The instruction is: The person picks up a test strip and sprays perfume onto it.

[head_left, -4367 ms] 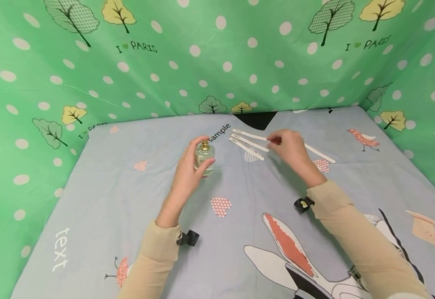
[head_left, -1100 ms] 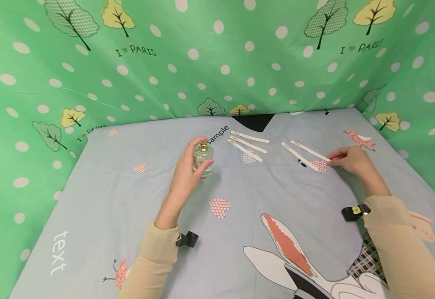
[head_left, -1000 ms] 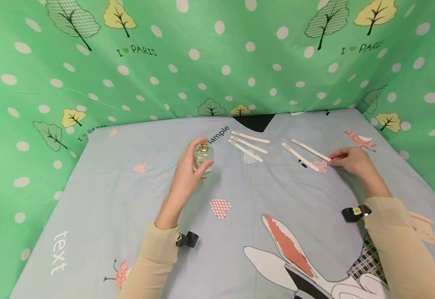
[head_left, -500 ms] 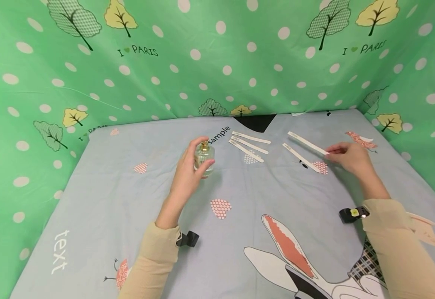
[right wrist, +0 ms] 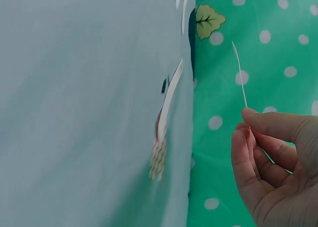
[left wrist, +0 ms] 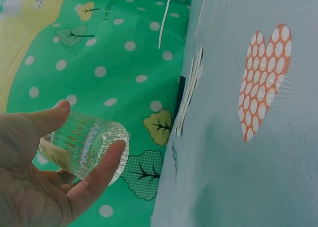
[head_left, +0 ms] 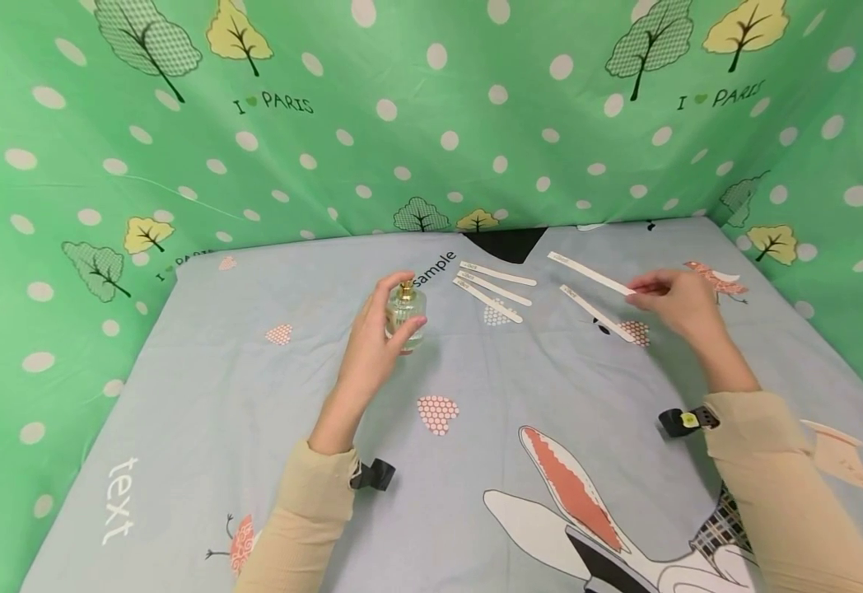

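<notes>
My left hand [head_left: 372,346] grips a clear glass perfume bottle [head_left: 406,311] with a gold spray neck, raised over the cloth. Its index finger lies on top of the sprayer, and the thumb is at the lower side. The bottle's ribbed base [left wrist: 107,147] faces the left wrist camera. My right hand [head_left: 679,305] pinches a white paper test strip [head_left: 587,270] by its near end, the printed end pointing left toward the bottle. In the right wrist view this strip [right wrist: 241,75] appears edge-on, above the cloth. Another strip [head_left: 596,313] lies on the cloth below it.
Three more white strips [head_left: 498,290] lie fanned out between the bottle and my right hand. A grey-blue printed cloth [head_left: 313,395] covers the table. Behind and along the sides hangs a green dotted curtain [head_left: 357,148].
My right hand first went to the strips, setting one down apart. It then lifted another, carrying it left and toward the back. My left hand and the bottle have stayed in place.
</notes>
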Available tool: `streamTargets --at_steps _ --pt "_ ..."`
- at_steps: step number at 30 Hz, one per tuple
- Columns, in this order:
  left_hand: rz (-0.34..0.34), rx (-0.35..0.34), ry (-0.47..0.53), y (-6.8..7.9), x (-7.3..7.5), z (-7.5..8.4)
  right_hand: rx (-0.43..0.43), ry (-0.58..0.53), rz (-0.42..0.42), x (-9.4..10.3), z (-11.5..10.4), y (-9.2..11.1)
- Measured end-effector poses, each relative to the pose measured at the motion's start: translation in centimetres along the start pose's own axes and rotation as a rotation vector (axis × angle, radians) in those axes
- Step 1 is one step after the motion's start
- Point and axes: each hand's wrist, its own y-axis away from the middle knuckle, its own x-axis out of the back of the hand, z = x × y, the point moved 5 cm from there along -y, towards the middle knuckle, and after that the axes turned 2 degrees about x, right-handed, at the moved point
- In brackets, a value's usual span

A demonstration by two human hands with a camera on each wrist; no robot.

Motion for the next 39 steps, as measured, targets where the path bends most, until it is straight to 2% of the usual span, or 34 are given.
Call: streamTargets --at_steps 6,13,39 --pt "0.003 -0.006 0.006 0.0 -0.1 0.1 0.014 -0.005 0.024 -0.2 -1.4 -0.2" --pt "0.000 -0.007 0.001 0.0 -0.2 0.1 0.007 -0.060 0.005 -1.0 -2.7 -0.4" --pt "-0.003 0.020 0.002 0.0 -0.4 -0.1 0.108 -0.084 -0.005 -2.5 -6.9 -0.2"
